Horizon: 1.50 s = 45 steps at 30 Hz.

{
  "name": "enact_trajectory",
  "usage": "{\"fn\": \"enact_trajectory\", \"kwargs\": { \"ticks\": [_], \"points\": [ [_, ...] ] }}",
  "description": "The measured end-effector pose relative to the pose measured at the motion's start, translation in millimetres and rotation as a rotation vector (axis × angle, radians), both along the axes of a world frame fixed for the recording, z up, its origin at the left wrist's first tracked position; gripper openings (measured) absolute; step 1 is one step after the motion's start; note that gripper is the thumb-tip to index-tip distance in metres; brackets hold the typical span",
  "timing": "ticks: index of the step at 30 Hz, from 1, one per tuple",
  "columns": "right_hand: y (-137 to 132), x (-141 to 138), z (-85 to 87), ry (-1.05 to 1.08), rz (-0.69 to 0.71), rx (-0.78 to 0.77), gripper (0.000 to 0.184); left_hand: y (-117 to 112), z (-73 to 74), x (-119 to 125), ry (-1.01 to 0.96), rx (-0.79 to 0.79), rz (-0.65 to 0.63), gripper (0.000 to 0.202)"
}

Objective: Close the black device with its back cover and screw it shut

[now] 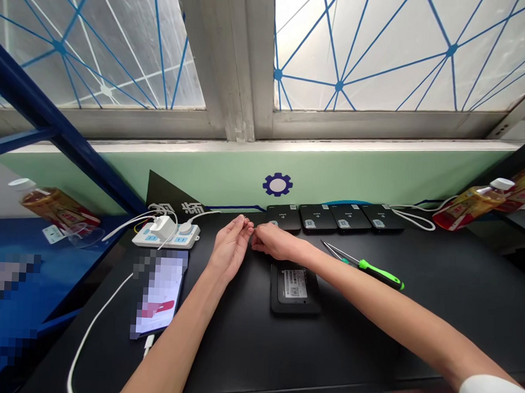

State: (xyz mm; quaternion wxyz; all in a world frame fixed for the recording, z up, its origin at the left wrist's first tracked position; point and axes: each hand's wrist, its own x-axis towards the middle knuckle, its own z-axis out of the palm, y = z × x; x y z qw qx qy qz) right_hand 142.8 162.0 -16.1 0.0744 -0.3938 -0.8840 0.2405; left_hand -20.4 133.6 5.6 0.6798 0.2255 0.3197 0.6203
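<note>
Flat black rectangular plastic device [284, 217], leftmost of a row of 4 at back of black bench top [436, 323], small pale label on its face, partly behind the fingers. Second flat black device w/ white barcode label [294, 283] lies nearer, just below the hands. L hand [231, 247] & R hand [277, 242] meet at the fingertips [246, 222] just in front of the row, both in narrow pinch; anything held is too small to tell. Green-and-black-handled screwdriver [379, 273] lies to R of R hand. White power strip [166, 235] w/ white charger, & phone w/ blurred screen [158, 296] on white cable [97, 334], lie L of L hand.
</note>
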Motion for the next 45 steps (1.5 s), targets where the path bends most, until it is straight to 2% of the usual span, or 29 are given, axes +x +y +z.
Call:
{"fn": "enact_trajectory", "kwargs": {
  "ticks": [4,7,13,16,21,27,33,45],
  "points": [
    [1.7,-3.2,9.2,-0.005,0.028,-0.056,0.036,-0.2,-2.5,2.6,0.028,0.003,-0.02,0.015],
    [-3.6,8.5,18.9,0.063,-0.028,-0.092,0.034,-0.7,-5.1,3.8,0.05,0.011,-0.033,0.016],
    [-45.0,67.2,41.3,0.41,-0.273,-0.136,0.026,-12.6,-10.9,11.6,0.113,0.031,-0.146,0.036],
    [-71.4,94.7,45.8,0.582,-0.351,-0.186,0.025,-24.3,-15.6,22.4,0.155,0.035,-0.235,0.042],
    [-99.1,117.3,32.7,0.714,-0.435,-0.307,0.038,-40.1,-23.4,37.2,0.341,0.08,-0.36,0.044],
    [-110.2,121.8,9.1,0.723,-0.506,-0.345,0.041,-43.7,-25.3,38.1,0.453,0.095,-0.359,0.042],
    [-114.2,120.8,8.1,0.626,-0.494,-0.302,0.027,-44.7,-26.1,37.6,0.492,0.085,-0.35,0.039],
    [-111.2,128.1,4.1,0.515,-0.416,-0.211,0.028,-42.4,-21.3,33.9,0.435,0.085,-0.338,0.039]
  ]
}}
